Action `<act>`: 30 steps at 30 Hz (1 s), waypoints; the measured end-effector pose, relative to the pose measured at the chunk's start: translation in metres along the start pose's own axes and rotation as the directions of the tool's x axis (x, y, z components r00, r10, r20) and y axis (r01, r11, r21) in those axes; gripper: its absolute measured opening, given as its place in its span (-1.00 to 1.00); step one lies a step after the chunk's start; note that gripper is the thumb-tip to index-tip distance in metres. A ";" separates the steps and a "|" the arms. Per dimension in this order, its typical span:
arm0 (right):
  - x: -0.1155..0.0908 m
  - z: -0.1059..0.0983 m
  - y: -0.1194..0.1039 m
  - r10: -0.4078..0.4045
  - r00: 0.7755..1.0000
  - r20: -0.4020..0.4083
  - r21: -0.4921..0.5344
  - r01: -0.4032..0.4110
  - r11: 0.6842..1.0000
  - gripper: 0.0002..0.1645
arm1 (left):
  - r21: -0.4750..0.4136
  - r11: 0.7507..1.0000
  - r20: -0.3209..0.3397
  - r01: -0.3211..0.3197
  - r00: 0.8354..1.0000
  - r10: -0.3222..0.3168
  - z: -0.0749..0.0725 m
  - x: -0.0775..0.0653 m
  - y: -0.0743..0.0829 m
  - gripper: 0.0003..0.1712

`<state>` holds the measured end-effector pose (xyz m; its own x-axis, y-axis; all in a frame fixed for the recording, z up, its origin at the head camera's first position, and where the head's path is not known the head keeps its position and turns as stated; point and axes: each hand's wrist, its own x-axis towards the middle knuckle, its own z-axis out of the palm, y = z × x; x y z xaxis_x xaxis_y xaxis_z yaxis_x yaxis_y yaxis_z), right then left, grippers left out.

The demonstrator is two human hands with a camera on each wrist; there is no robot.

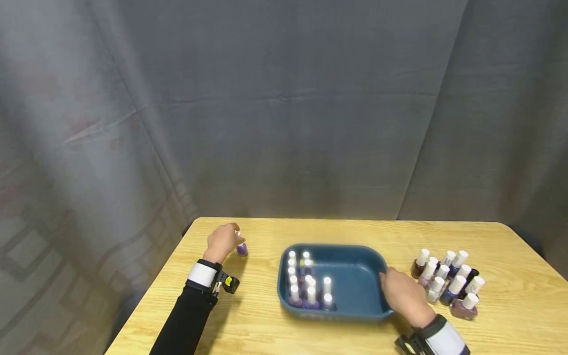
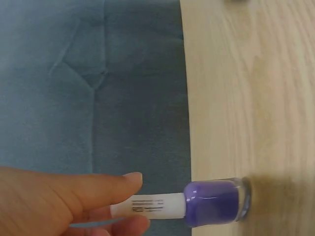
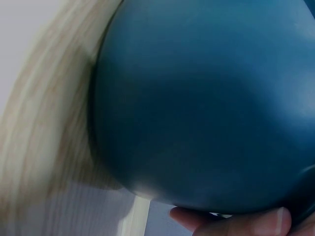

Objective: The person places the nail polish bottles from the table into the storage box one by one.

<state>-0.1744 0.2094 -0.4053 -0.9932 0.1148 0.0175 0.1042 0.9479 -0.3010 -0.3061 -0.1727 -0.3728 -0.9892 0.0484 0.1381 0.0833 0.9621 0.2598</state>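
Head view: holding in the left hand (image 1: 224, 243) a small purple glass polish bottle with a slim white cap (image 1: 241, 249), near the far left corner of the pale wood-grain table (image 1: 257, 320). Per left wrist view, pinching by the cap alone, thumb and fingers on opposite sides; cannot tell about contact between base and table. With the right hand (image 1: 405, 296), gripping the right rim of a dark teal, round-cornered, smooth tray (image 1: 355, 283). In the tray, along the left edge and into the near left corner, a tight cluster of white-capped polish bottles (image 1: 311, 298). Between the tray's right edge and the table's right edge, a bunched group of mostly white-capped glass polish bottles (image 1: 457, 288).

Principal risk, as judged: dropping or toppling the purple bottle, owing to a narrow hold on a smooth cap and most weight below. Second: tipping the clustered bottles toward the tray's bare right end, for want of support there, through any jerk or lift at the right rim. Third: knocking over the bunched group with the right hand or black wrist-mounted camera (image 1: 412, 345), owing to close quarters.
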 end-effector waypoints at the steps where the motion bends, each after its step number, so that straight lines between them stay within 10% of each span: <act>1: 0.000 0.000 0.000 0.000 1.000 0.001 -0.001 0.000 1.000 -0.69 | -0.011 1.000 -0.009 -0.005 1.000 0.005 0.002 0.000 -0.001 -0.61; 14: 0.002 0.000 -0.001 0.002 1.000 0.003 -0.002 -0.002 1.000 -0.69 | -0.014 1.000 -0.043 -0.018 0.999 0.017 -0.002 -0.003 0.007 -0.88; 30: 0.000 -0.001 -0.001 0.018 1.000 0.013 0.000 -0.018 1.000 -0.69 | 0.049 0.962 -0.198 -0.268 0.942 0.272 -0.060 -0.035 0.089 -0.78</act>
<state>-0.1748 0.2086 -0.4042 -0.9918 0.1281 -0.0009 0.1224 0.9456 -0.3013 -0.2571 -0.1046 -0.2970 -0.8852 0.2543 0.3895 0.3391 0.9260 0.1662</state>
